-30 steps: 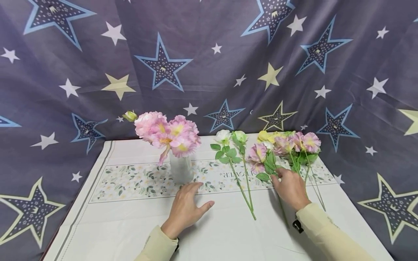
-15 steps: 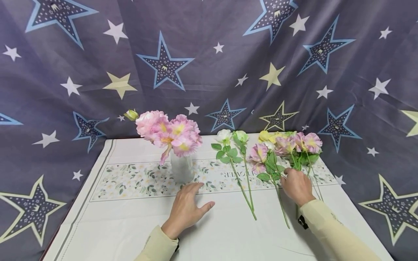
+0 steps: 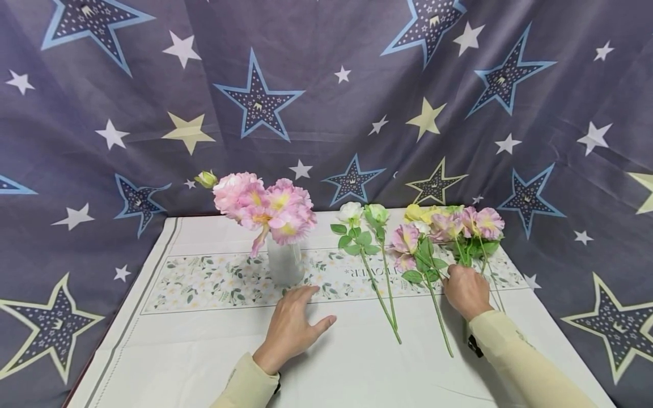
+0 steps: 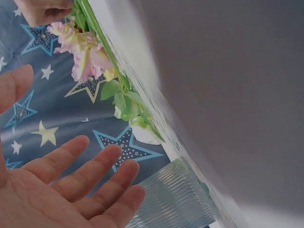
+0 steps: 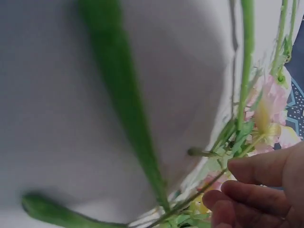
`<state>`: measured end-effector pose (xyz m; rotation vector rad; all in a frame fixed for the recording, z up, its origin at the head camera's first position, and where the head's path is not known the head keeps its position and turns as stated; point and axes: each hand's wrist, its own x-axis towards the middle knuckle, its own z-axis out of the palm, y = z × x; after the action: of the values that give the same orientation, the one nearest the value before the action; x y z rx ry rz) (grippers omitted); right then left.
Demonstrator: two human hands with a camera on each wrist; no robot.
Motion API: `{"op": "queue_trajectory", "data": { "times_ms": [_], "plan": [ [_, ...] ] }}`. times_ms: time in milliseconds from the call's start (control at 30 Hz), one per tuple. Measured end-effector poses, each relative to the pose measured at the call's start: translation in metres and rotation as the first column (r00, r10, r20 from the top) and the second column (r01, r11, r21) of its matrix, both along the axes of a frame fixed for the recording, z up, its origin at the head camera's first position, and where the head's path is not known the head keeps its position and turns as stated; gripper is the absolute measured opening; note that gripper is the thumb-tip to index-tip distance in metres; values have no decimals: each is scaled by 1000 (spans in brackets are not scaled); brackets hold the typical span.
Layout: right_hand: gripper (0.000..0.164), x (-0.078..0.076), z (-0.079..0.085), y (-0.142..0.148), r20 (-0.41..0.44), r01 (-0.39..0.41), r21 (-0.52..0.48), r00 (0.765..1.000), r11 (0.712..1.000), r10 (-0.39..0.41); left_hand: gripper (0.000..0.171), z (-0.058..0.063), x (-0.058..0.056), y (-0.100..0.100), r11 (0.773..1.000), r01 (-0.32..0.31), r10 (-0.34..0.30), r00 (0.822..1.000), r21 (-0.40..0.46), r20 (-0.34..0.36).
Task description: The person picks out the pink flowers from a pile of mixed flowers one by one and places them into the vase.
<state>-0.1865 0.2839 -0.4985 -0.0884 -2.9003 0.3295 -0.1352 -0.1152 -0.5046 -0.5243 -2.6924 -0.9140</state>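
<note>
My left hand (image 3: 293,326) has its fingers and thumb spread in front of a ribbed clear vase (image 3: 284,263); the palm (image 4: 38,199) faces up empty in the left wrist view. Pink artificial flowers (image 3: 267,209) and a green bud (image 3: 206,179) stand in the vase. My right hand (image 3: 466,289) is low among the flowers at the right, its fingertips right at a thin green branch (image 5: 192,197). Its fingers are bent; whether they pinch the branch I cannot tell. A thick green stem (image 5: 126,99) runs close past the right wrist camera. Left of that hand lies a pink flower (image 3: 406,238) with a leafy stem.
A white rose (image 3: 351,213) and a pale green rose (image 3: 377,214) lie mid-table. Yellow flowers (image 3: 420,213) and more pink flowers (image 3: 488,223) are heaped at the back right. A starry curtain (image 3: 326,73) hangs behind the white tablecloth (image 3: 214,345).
My right hand has moved to the right, off the leafy stem of the nearer pink flower, to the stems beside it. The left hand has kept its place by the vase.
</note>
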Motion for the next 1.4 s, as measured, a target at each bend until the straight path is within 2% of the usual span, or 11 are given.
{"op": "queue_trajectory", "data": {
  "times_ms": [233, 400, 767, 1033, 1267, 1400],
  "plan": [
    [15, -1, -8, 4, 41, 16, 21, 999, 1000, -16, 68, -2, 1, 0, 1000, 1, -1, 1000, 1, -2],
    [18, -2, -11, 5, 41, 17, 3, 999, 1000, -17, 67, -2, 1, 0, 1000, -3, 3, 1000, -2, -15],
    [27, 0, -10, 4, 31, 15, -38, 999, 999, -14, 68, -1, 2, 0, 1000, -9, 9, 999, -7, -35],
    [27, 2, -7, 0, -8, -37, -98, 999, 995, 36, 68, -3, 2, 1, 1000, -4, 4, 999, -6, -40],
    [25, 5, -2, -9, -32, -44, -124, 999, 991, 41, 68, -4, 2, 2, 1000, -3, 3, 1000, -8, -27],
    [18, 7, 1, -13, -80, -66, -127, 995, 990, 56, 67, -5, 1, 3, 1000, 0, 0, 1000, -11, -24]
  ]
}}
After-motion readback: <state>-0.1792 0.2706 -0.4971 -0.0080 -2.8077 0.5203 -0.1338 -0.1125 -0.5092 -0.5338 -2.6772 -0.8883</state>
